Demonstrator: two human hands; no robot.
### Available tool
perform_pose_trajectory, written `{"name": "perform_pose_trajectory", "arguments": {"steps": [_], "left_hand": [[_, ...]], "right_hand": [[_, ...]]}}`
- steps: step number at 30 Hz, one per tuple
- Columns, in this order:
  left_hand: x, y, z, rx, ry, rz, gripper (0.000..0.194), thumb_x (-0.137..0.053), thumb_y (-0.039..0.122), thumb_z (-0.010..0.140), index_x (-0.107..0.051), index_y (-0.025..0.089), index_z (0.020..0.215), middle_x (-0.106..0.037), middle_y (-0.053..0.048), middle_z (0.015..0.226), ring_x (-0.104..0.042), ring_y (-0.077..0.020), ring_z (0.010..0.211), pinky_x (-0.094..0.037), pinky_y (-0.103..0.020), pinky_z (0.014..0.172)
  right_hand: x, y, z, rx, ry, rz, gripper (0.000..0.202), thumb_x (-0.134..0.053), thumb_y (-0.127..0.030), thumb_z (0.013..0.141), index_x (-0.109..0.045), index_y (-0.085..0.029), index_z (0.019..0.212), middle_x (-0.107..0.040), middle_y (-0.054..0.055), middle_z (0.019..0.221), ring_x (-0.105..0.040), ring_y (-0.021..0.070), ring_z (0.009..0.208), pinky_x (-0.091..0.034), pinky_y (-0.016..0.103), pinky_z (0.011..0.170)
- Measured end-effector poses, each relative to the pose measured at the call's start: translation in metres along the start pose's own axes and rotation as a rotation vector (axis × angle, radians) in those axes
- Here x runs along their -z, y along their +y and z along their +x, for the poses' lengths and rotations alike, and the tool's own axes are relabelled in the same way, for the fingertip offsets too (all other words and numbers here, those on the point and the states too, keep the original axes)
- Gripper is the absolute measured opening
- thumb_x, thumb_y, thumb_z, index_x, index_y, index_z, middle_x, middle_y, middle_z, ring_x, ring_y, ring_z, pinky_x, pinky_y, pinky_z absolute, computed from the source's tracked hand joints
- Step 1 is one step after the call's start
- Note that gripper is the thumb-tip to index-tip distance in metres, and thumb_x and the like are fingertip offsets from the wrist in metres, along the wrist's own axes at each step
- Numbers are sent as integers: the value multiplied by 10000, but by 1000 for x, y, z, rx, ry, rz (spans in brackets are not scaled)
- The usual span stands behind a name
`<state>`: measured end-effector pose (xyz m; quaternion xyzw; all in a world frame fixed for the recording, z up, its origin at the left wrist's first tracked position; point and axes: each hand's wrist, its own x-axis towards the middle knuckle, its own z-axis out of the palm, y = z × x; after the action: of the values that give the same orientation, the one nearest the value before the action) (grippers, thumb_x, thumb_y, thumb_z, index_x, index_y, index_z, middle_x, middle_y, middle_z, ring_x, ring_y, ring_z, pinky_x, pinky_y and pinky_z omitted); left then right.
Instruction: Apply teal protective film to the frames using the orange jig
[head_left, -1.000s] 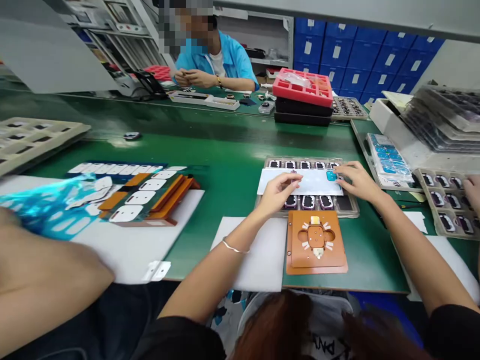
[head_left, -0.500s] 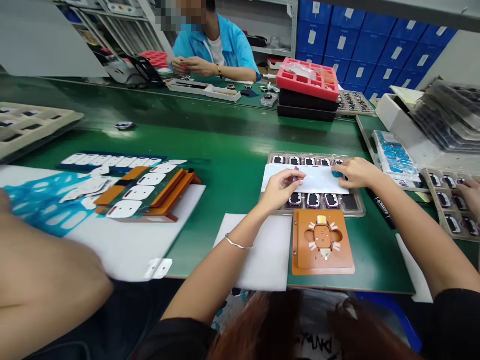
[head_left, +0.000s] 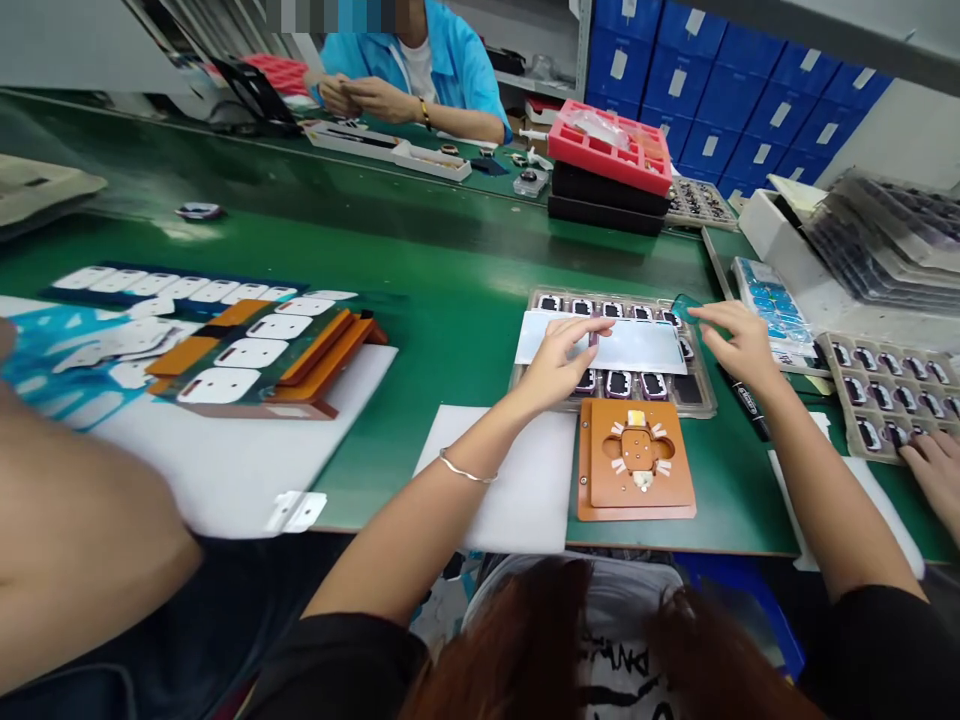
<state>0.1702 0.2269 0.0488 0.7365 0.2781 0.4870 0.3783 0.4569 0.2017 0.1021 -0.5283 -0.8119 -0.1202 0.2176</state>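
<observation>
My left hand (head_left: pixel 559 360), with a silver bangle on its wrist, is closed on a small purple-edged part (head_left: pixel 595 330) above a white sheet (head_left: pixel 645 345). That sheet lies across a clear tray (head_left: pixel 705 390) of dark, purple-rimmed frames. My right hand (head_left: pixel 739 335) pinches a small teal film (head_left: pixel 684 306) at the sheet's right end, over the tray's back right corner. In front of the tray sits an orange fixture (head_left: pixel 637 490) with a shaped recess.
A white foam sheet (head_left: pixel 502 480) lies left of the fixture. Further left are orange blocks (head_left: pixel 322 355) with white labels. Another person's hand (head_left: pixel 934 465) touches a second tray (head_left: pixel 892 390) at right. Across the bench sits a person in blue (head_left: pixel 465 75).
My right hand has lifted off the white sheet and moved right with the teal film. The other person's hand at the right has moved down to the second tray's front edge.
</observation>
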Motion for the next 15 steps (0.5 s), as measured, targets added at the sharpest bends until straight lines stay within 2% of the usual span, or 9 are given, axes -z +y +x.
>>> {"name": "perform_pose_trajectory", "arguments": {"steps": [2, 3, 7, 10, 12, 15], "left_hand": [[4, 8, -2, -88, -5, 66, 357, -590, 248, 891, -659, 255, 1241, -716, -58, 1156, -539, -244, 1212, -313, -458, 1143], [5, 12, -2, -121, -13, 66, 371, -588, 248, 898, -648, 258, 1264, -716, -53, 1164, -535, -242, 1226, -303, -458, 1158], [6, 22, -4, -140, -43, -68, 394, -580, 252, 922, -623, 231, 1313, -691, -73, 1201, -548, -234, 1236, -367, -432, 1138], [2, 27, -6, -66, -54, -225, 400, -634, 276, 903, -625, 227, 1300, -671, -80, 1199, -595, -225, 1174, -448, -398, 1071], [-1, 31, -8, 12, -52, -349, 421, -687, 303, 875, -624, 227, 1284, -674, -76, 1155, -612, -223, 1153, -491, -368, 1024], [-3, 36, -10, 157, -24, -520, 471, -753, 318, 823, -617, 222, 1264, -683, -62, 1061, -645, -216, 1093, -528, -336, 970]], "right_hand": [[14, -26, -20, 5, 137, 182, 365, -456, -197, 924, -709, -261, 1178, -739, 66, 1071, -674, 259, 994, -544, 464, 874], [20, -39, -29, 45, 166, 243, 335, -502, -196, 925, -704, -279, 1179, -740, 52, 1041, -678, 248, 957, -550, 449, 845], [35, -77, -57, 256, 217, 224, 330, -624, -98, 882, -705, -320, 1112, -707, 19, 849, -639, 201, 771, -525, 372, 693], [36, -88, -66, 298, 269, 137, 301, -704, -101, 838, -704, -319, 1046, -620, 30, 825, -577, 188, 732, -484, 358, 630], [36, -94, -69, 319, 280, 143, 273, -734, -113, 816, -697, -291, 1021, -603, 55, 901, -589, 210, 809, -504, 384, 673], [36, -106, -72, 402, 145, 275, 316, -674, -60, 844, -652, -226, 1112, -651, 99, 1024, -627, 240, 941, -555, 413, 757]]}}
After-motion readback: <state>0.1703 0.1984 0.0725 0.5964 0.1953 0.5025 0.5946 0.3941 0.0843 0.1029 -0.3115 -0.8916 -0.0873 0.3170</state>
